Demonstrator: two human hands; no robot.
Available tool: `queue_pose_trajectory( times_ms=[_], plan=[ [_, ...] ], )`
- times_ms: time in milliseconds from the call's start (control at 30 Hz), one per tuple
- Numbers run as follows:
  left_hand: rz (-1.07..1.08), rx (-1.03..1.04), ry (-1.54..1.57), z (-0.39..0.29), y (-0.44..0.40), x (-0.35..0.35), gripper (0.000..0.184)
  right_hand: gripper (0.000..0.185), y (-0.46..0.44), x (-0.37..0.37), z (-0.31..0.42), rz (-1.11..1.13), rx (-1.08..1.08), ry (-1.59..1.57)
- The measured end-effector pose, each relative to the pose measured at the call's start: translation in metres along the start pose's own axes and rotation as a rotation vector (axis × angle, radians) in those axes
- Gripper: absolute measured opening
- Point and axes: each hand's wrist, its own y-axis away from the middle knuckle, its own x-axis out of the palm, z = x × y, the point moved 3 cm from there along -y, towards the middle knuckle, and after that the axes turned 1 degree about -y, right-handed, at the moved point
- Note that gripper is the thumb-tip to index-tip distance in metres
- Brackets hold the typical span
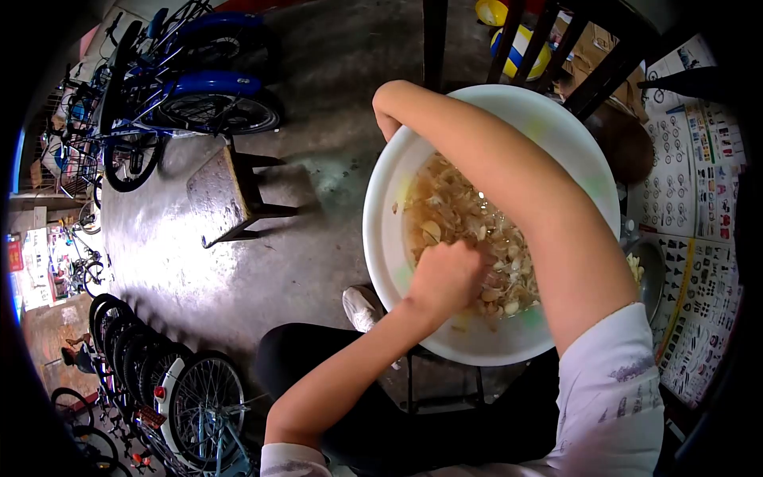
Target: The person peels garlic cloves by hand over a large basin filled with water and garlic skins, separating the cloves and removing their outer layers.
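A large white plastic basin (pixel 384 262) stands in front of me. Inside it, garlic cloves (pixel 510 262) and loose brownish skins (pixel 445 195) float in water. My left hand (pixel 449 274) is down in the basin, curled like a fist among the cloves and skins; whatever its fingers hold is hidden. Across the top of the basin stretches my right forearm. My right hand (pixel 388 111) is bent down at the far left rim, and its fingers are mostly out of sight there.
Right of the basin is a metal bowl (pixel 653 274) with pale pieces, beside printed sheets (pixel 687 215). A small wooden stool (pixel 226 191) stands on the concrete floor to the left. Bicycles (pixel 203 405) line the left side. Dark chair slats (pixel 540 40) rise behind the basin.
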Motion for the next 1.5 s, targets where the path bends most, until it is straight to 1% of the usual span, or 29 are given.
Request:
queue_pose_trajectory(
  times_ms=[67, 133, 167, 200, 300, 367, 400, 467, 500, 567, 600, 667, 767, 900, 1000, 1033, 1100, 1167, 1200, 1233, 1267, 1300, 1333, 1367, 1400, 1467, 1500],
  plan=[
    [0.027, 0.037, -0.089, -0.002, 0.001, 0.009, 0.016, 0.046, -0.007, 0.006, 0.007, 0.052, -0.049, -0.092],
    [0.048, 0.026, -0.062, -0.006, 0.002, 0.005, 0.017, 0.048, -0.014, 0.01, 0.009, 0.101, -0.089, -0.189],
    [0.064, 0.017, -0.035, -0.007, 0.0, 0.003, 0.017, 0.049, -0.058, 0.001, -0.008, 0.14, -0.106, -0.11],
    [0.063, 0.017, -0.034, -0.006, -0.001, 0.004, 0.017, 0.049, -0.053, 0.002, -0.006, 0.141, -0.105, -0.11],
    [0.037, 0.047, -0.027, -0.004, 0.001, 0.006, 0.017, 0.052, -0.04, 0.009, 0.003, 0.139, -0.039, 0.04],
    [0.031, 0.059, -0.103, 0.0, 0.0, 0.007, 0.017, 0.055, -0.031, 0.012, 0.009, 0.138, 0.004, 0.145],
    [0.031, 0.054, -0.099, 0.001, 0.0, 0.005, 0.017, 0.055, -0.03, 0.012, 0.008, 0.142, 0.001, 0.149],
    [0.039, 0.058, -0.08, -0.001, 0.003, 0.0, 0.016, 0.055, -0.029, 0.013, 0.01, 0.065, -0.073, 0.135],
    [0.042, 0.054, -0.075, 0.0, 0.004, 0.0, 0.016, 0.055, -0.004, 0.016, 0.022, 0.07, -0.078, 0.136],
    [0.045, 0.072, -0.066, -0.001, 0.005, -0.001, 0.015, 0.057, 0.068, 0.022, 0.052, -0.109, 0.056, 0.036],
    [0.045, 0.072, -0.065, -0.002, 0.004, -0.003, 0.015, 0.057, 0.072, 0.022, 0.052, -0.109, 0.057, 0.036],
    [0.097, 0.059, -0.085, -0.003, 0.004, -0.004, 0.015, 0.055, 0.076, 0.022, 0.052, -0.185, 0.1, 0.129],
    [0.063, 0.083, -0.057, -0.001, 0.003, -0.005, 0.015, 0.05, 0.07, 0.02, 0.052, -0.215, 0.082, 0.185],
    [0.062, 0.082, -0.069, -0.001, 0.002, -0.007, 0.015, 0.046, 0.073, 0.018, 0.055, -0.193, 0.066, 0.195],
    [0.082, 0.083, -0.08, 0.0, 0.002, -0.001, 0.015, 0.045, 0.073, 0.016, 0.052, -0.236, 0.101, 0.18],
    [0.109, 0.083, -0.089, 0.0, 0.002, 0.001, 0.015, 0.041, 0.07, 0.014, 0.05, -0.241, 0.012, 0.161],
    [0.134, 0.085, -0.102, 0.0, 0.0, 0.003, 0.016, 0.037, 0.075, 0.015, 0.046, -0.249, -0.074, 0.142],
    [0.149, 0.072, -0.116, -0.002, -0.001, 0.002, 0.016, 0.027, 0.093, 0.015, 0.043, -0.633, -0.235, -0.209],
    [0.146, 0.074, -0.115, -0.001, -0.003, 0.004, 0.016, 0.024, 0.097, 0.013, 0.039, -0.922, -0.384, -0.298],
    [0.135, 0.032, -0.077, 0.003, -0.005, 0.007, 0.016, 0.026, 0.132, 0.02, 0.046, -1.133, -0.478, -0.387],
    [0.127, -0.009, -0.033, 0.004, -0.006, 0.008, 0.017, 0.031, 0.149, 0.024, 0.046, -1.284, -0.532, -0.47],
    [0.126, -0.001, -0.023, 0.003, -0.007, 0.005, 0.017, 0.032, 0.174, 0.037, 0.053, -1.352, -0.568, -0.584],
    [0.07, -0.049, 0.082, 0.005, -0.008, -0.001, 0.019, 0.031, 0.189, 0.052, 0.058, -1.363, -0.722, -0.857],
    [0.019, -0.094, 0.191, 0.007, -0.01, -0.007, 0.02, 0.03, 0.213, 0.073, 0.071, -1.331, -0.99, -1.086],
    [0.019, -0.072, 0.208, 0.007, -0.013, -0.012, 0.02, 0.03, 0.23, 0.096, 0.082, -1.242, -1.167, -1.346],
    [-0.044, -0.167, 0.427, 0.011, -0.018, -0.021, 0.024, 0.022, 0.253, 0.148, 0.097, -1.23, -1.201, -1.538],
    [-0.046, -0.15, 0.438, 0.011, -0.021, -0.022, 0.024, 0.02, 0.257, 0.176, 0.106, -1.332, -1.094, -1.608]
  ],
)
